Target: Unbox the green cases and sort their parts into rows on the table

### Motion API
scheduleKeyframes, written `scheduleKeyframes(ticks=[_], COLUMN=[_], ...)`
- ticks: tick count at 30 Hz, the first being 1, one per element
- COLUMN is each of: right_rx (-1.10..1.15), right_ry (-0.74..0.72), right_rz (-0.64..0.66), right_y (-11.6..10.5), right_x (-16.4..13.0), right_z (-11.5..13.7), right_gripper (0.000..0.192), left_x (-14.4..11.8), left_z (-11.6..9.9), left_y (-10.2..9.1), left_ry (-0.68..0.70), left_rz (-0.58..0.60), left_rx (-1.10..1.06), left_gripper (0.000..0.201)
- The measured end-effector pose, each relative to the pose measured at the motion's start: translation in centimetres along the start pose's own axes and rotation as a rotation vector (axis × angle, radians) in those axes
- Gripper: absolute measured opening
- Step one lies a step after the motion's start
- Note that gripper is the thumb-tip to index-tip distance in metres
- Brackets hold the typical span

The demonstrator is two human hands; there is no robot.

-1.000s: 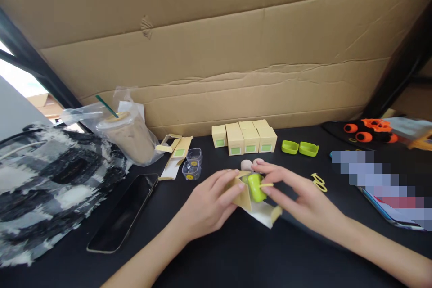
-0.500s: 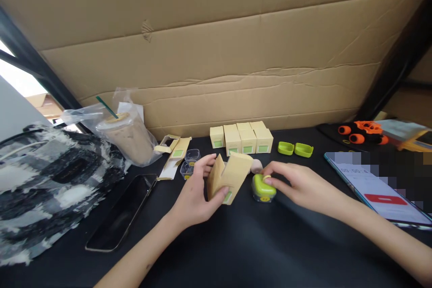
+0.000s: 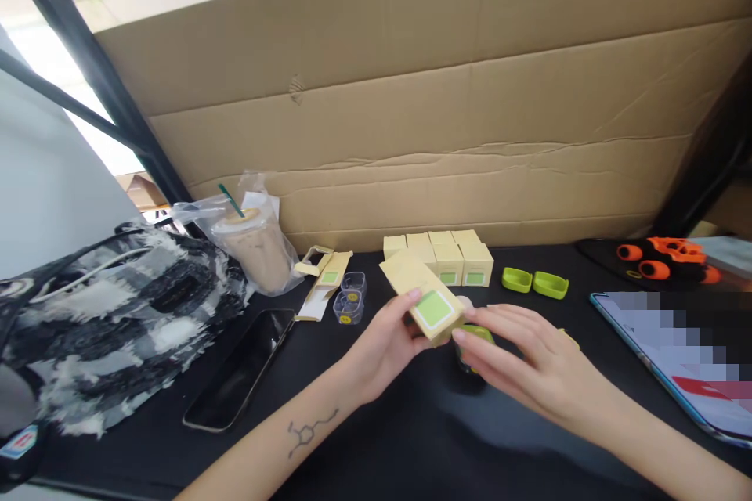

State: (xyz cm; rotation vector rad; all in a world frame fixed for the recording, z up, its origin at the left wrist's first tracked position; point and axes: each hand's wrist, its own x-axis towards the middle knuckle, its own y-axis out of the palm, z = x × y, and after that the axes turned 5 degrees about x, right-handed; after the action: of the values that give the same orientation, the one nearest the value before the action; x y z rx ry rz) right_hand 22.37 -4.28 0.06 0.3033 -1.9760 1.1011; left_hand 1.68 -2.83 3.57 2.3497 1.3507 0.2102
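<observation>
My left hand (image 3: 391, 340) is closed around a small cream carton (image 3: 420, 290) with a green label, holding it tilted above the table. My right hand (image 3: 522, 348) has its fingers stretched out and apart, with the fingertips at the carton's lower right end. Under those fingertips stands a small clear container with a green lid (image 3: 482, 333), partly hidden by the hand. Behind the carton's end shows a bit of a pale round object (image 3: 465, 302). Two open green lids (image 3: 517, 279) (image 3: 551, 285) lie to the right, beyond my right hand.
Several cream cartons (image 3: 479, 266) stand at the back. Left are an opened carton (image 3: 323, 286), clear cups (image 3: 348, 307), a phone (image 3: 240, 368), a bagged drink (image 3: 258, 250) and a shaggy bag (image 3: 135, 313). Right lie an orange toy car (image 3: 675, 252) and another phone (image 3: 675, 364).
The carton has tipped over, its labelled face now turned up. My right hand has let go of the green-lidded container and moved to the carton's end. The view has shifted.
</observation>
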Motion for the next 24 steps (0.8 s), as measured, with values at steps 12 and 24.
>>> scheduleKeyframes(ticks=[12,24], right_rx=[-0.047,0.005], right_ry=[-0.049,-0.064], right_rz=[-0.032,-0.027], right_y=[0.5,0.8], right_x=[-0.1,0.2], right_z=[0.4,0.8], right_gripper=[0.035,0.028], left_x=[-1.4,-1.3], left_z=[1.8,2.4], left_y=[-0.6,-0.6], left_ry=[0.019,-0.028], left_rz=[-0.013,-0.135], left_rx=[-0.071,-0.065], left_gripper=[0.03,0.033])
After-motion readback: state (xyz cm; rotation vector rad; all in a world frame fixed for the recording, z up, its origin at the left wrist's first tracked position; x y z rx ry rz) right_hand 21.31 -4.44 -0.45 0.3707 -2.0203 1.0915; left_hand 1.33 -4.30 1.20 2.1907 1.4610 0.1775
